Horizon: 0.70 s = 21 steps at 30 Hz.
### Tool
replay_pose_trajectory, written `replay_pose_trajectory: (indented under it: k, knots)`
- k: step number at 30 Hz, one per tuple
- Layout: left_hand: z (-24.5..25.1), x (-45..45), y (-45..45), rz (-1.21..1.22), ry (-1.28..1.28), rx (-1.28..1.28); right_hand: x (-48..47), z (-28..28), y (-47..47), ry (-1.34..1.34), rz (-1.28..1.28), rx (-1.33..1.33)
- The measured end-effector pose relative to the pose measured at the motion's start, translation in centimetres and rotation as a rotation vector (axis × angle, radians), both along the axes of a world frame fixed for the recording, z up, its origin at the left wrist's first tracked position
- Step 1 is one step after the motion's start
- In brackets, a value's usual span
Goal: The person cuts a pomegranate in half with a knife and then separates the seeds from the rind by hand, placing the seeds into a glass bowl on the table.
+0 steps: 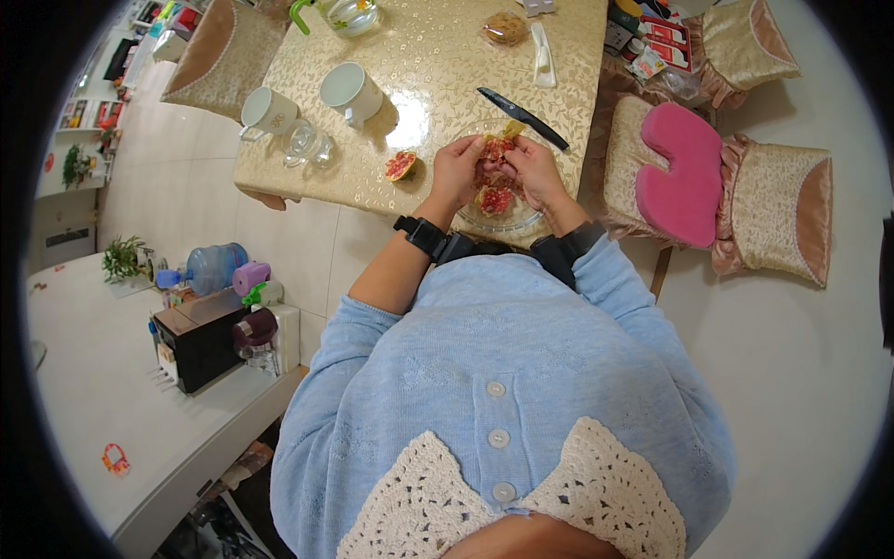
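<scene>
Between them, my left hand [457, 168] and my right hand [534, 170] hold a piece of pomegranate [499, 147] with red seeds and yellowish membrane, above a clear glass plate [497, 225]. Another pomegranate chunk [495, 200] lies on the plate below my fingers, with more red bits partly hidden by my hands. To the left, a cut pomegranate piece [400, 166] rests on the tablecloth with its seeds up. A knife with a black blade and handle [524, 117] lies beyond the plate, towards the right.
Two white mugs [351, 92] [269, 112] and a clear glass cup [307, 144] stand at the left of the table [433, 63]. A glass jug [349, 15], a wrapped round food item [506, 29] and a white wrapper [542, 56] are farther back. Cushioned chairs [775, 202] stand at right.
</scene>
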<state>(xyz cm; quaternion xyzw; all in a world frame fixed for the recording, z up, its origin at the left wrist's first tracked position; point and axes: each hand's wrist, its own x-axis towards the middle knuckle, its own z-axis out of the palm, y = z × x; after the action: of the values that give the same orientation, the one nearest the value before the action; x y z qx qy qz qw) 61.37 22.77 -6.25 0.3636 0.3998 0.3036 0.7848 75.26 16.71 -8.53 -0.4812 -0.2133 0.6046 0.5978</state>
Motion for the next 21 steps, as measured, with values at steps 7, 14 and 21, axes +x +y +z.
replay_pose_trajectory:
  k: [7, 14, 21]
  knots:
    - [-0.8, 0.4, 0.0, -0.002, -0.002, 0.094, -0.5, 1.3, -0.2, 0.136, -0.089, -0.027]
    - [-0.8, 0.5, -0.4, -0.004, 0.068, 0.142, -0.6, 1.2, -0.2, 0.141, -0.151, -0.054]
    - [-1.0, 0.4, -0.2, 0.018, 0.075, 0.258, -0.8, 2.4, -0.5, 0.206, -0.117, -0.022]
